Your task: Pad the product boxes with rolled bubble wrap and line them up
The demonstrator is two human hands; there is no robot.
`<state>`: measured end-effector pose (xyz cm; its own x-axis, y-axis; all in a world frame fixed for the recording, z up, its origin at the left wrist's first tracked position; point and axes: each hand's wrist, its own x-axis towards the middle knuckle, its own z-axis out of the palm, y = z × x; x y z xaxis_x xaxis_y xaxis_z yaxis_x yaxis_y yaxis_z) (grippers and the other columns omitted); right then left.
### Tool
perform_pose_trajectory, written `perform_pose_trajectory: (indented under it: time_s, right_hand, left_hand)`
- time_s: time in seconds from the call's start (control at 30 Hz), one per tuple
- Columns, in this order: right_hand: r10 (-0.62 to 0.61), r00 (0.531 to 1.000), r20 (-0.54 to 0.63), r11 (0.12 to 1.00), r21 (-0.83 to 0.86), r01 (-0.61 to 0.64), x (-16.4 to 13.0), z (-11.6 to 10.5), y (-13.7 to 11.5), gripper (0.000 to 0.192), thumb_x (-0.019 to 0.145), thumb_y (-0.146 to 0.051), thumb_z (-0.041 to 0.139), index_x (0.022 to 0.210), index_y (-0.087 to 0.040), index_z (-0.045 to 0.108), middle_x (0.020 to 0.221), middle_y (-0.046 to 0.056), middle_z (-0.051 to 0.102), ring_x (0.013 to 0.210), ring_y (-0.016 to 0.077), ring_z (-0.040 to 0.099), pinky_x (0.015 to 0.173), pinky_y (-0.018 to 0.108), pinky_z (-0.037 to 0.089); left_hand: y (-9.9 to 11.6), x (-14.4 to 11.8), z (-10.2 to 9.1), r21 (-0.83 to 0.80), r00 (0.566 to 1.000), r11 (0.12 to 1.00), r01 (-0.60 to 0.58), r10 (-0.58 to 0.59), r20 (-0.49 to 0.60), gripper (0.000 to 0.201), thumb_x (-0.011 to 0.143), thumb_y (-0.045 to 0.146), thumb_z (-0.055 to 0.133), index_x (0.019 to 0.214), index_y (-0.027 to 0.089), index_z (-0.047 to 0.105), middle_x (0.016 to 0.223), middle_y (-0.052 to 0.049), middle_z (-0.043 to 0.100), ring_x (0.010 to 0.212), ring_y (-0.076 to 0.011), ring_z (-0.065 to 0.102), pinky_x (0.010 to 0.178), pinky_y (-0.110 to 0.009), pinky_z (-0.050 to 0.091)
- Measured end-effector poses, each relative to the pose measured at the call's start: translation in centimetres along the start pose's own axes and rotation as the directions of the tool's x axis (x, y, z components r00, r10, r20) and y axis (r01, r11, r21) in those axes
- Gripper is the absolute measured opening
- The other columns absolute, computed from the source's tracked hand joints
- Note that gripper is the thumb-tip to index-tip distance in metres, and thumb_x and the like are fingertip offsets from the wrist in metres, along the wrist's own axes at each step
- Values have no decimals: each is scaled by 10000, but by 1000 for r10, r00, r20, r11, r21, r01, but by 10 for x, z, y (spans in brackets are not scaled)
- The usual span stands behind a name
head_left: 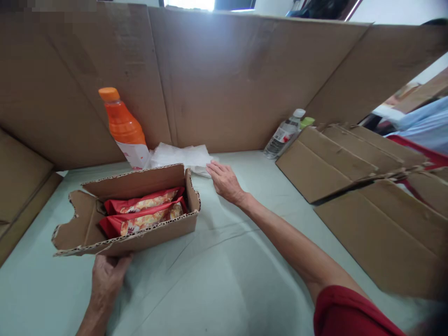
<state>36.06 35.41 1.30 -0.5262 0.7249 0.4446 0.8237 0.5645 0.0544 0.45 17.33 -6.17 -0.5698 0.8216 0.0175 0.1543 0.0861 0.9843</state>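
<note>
So the open brown corrugated cardboard box (140,219) was being steadied at its near wall by the left hand (107,275), fingers curled up under the bottom edge, so clamped on the box. Two red snack packets (142,212) were laid inside, long axis running left to right along the box. The right hand (226,181) was stretched out past the box's far right corner, fingers flat and together, fingertips just touching the crumpled white plastic bag (182,156), nothing actually gripped. That bag was lying behind the box, beside the orange drink bottle (124,128), so it was way nearer the right hand. A clear water bottle (285,134) was leaned against the cardboard wall (238,79), well apart.
</note>
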Motion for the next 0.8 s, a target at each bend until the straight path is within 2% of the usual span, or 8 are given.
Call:
perform_pose_trajectory:
  time_s: [0.13,0.23,0.33,0.43,0.53,0.6,0.7,0.8]
  right_hand:
    - [-17,989,-145,996,-92,3,-44,-43,-24,300,971,-95,474,1205,-114,662,1237,158,709,1281,296,548,1027,445,388]
    - [-49,996,-70,994,-104,42,-90,-72,-52,195,943,-86,511,956,-141,698,977,111,745,1159,290,598,1046,453,371]
    - [-87,993,83,993,85,80,-128,-80,-85,172,906,-107,556,793,-169,670,845,71,727,1043,268,632,1052,470,374]
    - [-95,975,203,921,389,9,-148,-79,-112,81,882,-180,630,904,-175,708,926,64,753,1017,254,654,1007,445,429]
    - [-97,941,324,775,618,-133,-148,-82,-121,320,890,-243,669,1208,-217,694,990,41,780,942,218,692,928,374,497]
    - [-46,931,363,713,664,-224,-139,-84,-115,352,922,-263,635,1271,-252,681,984,29,791,909,207,709,914,361,516]
    - [146,942,302,675,666,-318,-111,-75,-88,273,915,-241,589,1139,-246,745,1086,58,783,1028,227,705,941,386,520]
    - [407,875,261,536,707,-461,-68,-49,-48,224,799,-204,645,989,-208,764,1130,75,762,1033,229,693,891,361,538]
  left_hand:
    - [7,-2,2,25,999,998,52,-52,-2,537,508,359,818,964,207,581,746,8,608,800,-207,620,833,-374,554]
    - [12,-3,3,30,998,998,60,-60,-9,540,482,382,810,925,223,543,710,28,561,796,-210,605,837,-383,549]
    - [14,-3,2,67,997,994,83,-83,4,569,472,402,806,937,225,530,728,26,560,778,-207,582,821,-392,538]
    - [14,-4,1,104,998,993,62,-62,-1,599,493,417,800,996,216,544,771,17,572,761,-193,556,827,-403,519]
    - [16,-5,1,105,1000,994,14,-15,15,618,529,408,792,1063,203,556,854,-6,596,799,-189,558,881,-411,497]
    - [19,-6,2,77,999,997,-23,21,30,619,551,392,784,1095,200,560,903,-18,603,849,-192,572,915,-397,491]
    - [23,-6,4,55,999,997,-45,44,20,619,553,377,773,1108,202,564,886,-10,593,861,-193,584,898,-372,503]
    - [23,-5,4,97,1000,995,-24,23,7,605,534,382,771,1074,203,565,829,1,580,806,-188,577,856,-367,513]
